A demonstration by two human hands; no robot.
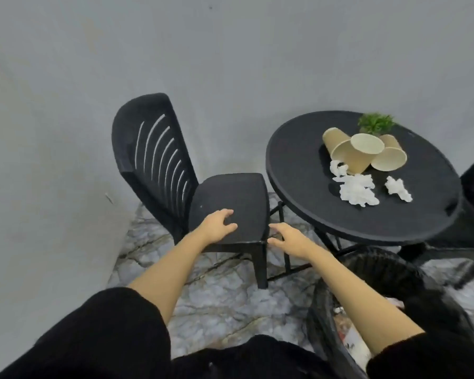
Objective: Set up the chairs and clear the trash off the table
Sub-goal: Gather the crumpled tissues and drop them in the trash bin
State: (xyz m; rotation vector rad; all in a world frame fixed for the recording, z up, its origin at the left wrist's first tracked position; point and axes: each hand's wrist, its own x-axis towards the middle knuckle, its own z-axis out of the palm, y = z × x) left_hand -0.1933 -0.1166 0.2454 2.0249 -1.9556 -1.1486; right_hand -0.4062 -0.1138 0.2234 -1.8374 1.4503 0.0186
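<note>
Both hands, fingers spread and empty, reach the chair point(225, 203) seat's near edge.

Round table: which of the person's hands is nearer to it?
Right. The right hand hovers open off the chair seat's front corner, just below the round table edge. The left hand rests on the seat, farther from the table.

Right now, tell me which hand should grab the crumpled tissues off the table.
Probably the right hand: it hovers open beside the round table, nearer the tissues. The left hand rests on the chair seat, farther away.
</note>
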